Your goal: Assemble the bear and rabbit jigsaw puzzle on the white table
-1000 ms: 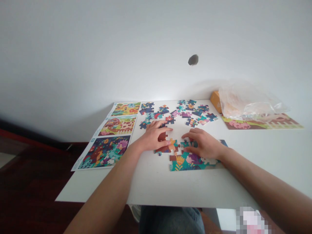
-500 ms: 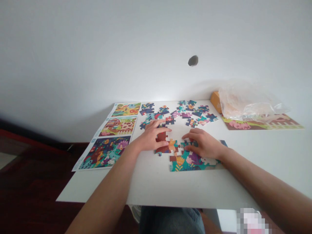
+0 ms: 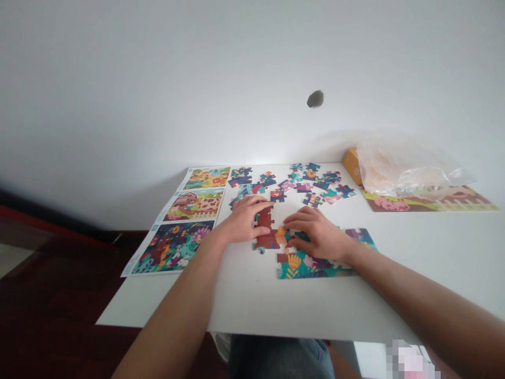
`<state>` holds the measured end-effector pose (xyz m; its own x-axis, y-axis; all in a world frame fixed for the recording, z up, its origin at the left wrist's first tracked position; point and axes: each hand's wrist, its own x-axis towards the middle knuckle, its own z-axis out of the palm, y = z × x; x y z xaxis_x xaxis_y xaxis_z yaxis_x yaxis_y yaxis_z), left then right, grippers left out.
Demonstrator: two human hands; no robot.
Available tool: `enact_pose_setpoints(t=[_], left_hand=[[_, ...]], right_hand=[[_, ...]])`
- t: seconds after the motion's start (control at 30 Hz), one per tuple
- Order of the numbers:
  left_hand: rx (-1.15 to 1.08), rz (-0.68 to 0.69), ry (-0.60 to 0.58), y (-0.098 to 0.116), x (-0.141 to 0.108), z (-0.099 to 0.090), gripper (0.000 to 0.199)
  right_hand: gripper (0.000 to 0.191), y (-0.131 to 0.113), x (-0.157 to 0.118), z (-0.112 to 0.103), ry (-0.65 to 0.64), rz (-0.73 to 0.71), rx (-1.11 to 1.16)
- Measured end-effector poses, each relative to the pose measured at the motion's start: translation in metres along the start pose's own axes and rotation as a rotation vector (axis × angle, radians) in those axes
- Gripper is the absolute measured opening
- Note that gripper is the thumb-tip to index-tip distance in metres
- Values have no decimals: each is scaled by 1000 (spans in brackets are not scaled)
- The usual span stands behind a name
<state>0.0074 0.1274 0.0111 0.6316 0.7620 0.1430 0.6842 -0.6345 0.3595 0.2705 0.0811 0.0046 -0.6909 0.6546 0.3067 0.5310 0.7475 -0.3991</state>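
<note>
Jigsaw puzzle (image 3: 296,268) partly joined on a white desk (image 3: 244,302)

From my seat behind the head camera I see thin, flat pieces with knobs and notches, printed in teal, brown and purple. The left hand (image 3: 245,220) and the right hand (image 3: 315,234) sit near each other without touching. Thumb and fingers of the left are spread, resting on a brown section (image 3: 265,241); the right curls over teal pieces, and I cannot tell whether it grips one. Loose pieces (image 3: 303,188) lie scattered beyond them.

On the right, a crumpled clear plastic bag (image 3: 410,168) partly covers an orange box (image 3: 350,164); I cannot make out their contents. Beside them lies a farm picture (image 3: 389,203). On the left is a paper sheet (image 3: 177,221) with three prints.

The smooth desk meets a pale wall (image 3: 236,79) with a dark hole (image 3: 315,99); the floor (image 3: 51,316) is dark red.
</note>
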Motion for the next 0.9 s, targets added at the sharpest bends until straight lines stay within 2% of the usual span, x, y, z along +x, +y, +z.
enact_pose_setpoints(t=[0.33, 0.73, 0.9], left_hand=[[-15, -5, -5, 3, 0, 0, 62], [7, -44, -68, 7, 0, -2, 68], [19, -41, -76, 3, -1, -3, 66]], right_hand=[[30, -9, 0, -7, -46, -9, 3], [36, -2, -1, 2, 12, -25, 23], [27, -6, -3, -4, -4, -52, 24]])
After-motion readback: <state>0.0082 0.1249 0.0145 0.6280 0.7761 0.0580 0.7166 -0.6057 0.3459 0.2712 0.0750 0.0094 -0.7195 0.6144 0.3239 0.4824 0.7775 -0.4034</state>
